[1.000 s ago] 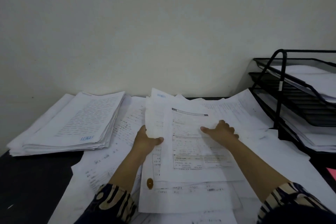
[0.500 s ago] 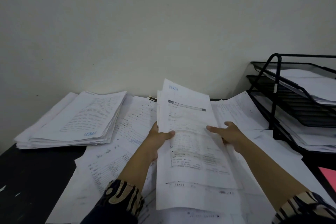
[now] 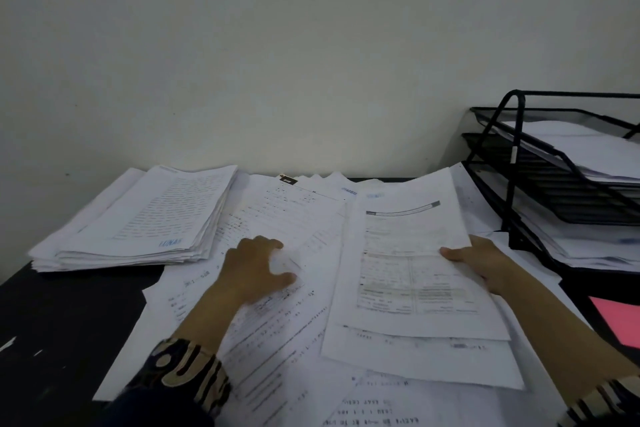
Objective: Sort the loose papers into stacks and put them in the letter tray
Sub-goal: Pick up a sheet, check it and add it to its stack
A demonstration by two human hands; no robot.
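Observation:
My right hand (image 3: 479, 263) grips the right edge of a thin bundle of printed sheets (image 3: 408, 263), thumb on top, held just above the spread of loose papers (image 3: 270, 333) covering the dark desk. My left hand (image 3: 254, 269) rests on the loose papers left of the bundle, fingers curled and touching a sheet; whether it pinches that sheet is unclear. A neat thick stack (image 3: 149, 222) lies at the far left. The black wire letter tray (image 3: 512, 163) stands at the right, with papers in its tiers.
The bare dark desk (image 3: 52, 333) shows at the near left. A pink sheet (image 3: 620, 319) lies at the right edge below the tray. A plain wall rises just behind the desk.
My left hand has let go of the bundle and dropped onto the loose papers to its left. My right hand alone now holds the bundle, which has shifted right.

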